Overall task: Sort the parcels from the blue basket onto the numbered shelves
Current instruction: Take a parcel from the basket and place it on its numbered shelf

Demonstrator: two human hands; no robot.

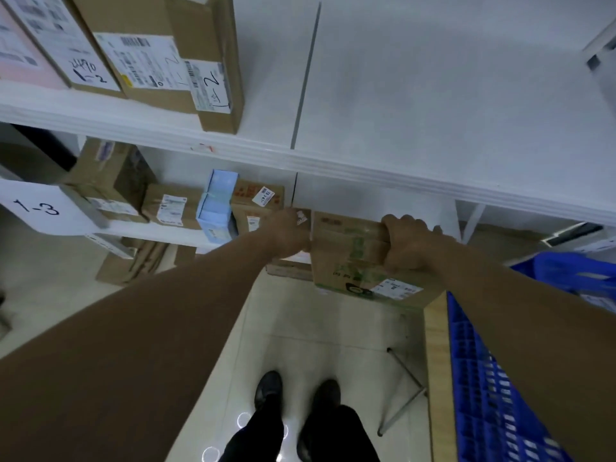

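Observation:
A brown cardboard parcel [346, 258] with green print and a white label hangs at the front edge of the lower shelf. My right hand [408, 246] grips its top right edge, fingers curled over it. My left hand [289, 233] is at the parcel's left side, its fingers hidden behind the box edge. The blue basket [493, 388] stands at the lower right on a wooden table [435, 361]. A paper sign reading 1-3 [36, 206] marks the lower shelf at left.
The upper shelf [433, 105] holds three boxes [206, 61] marked 1-2 at left and is bare to the right. Several brown boxes and a light blue box [216, 205] stand on the lower shelf. Flat cartons [140, 258] lie below. My shoes [296, 398] stand on pale tiles.

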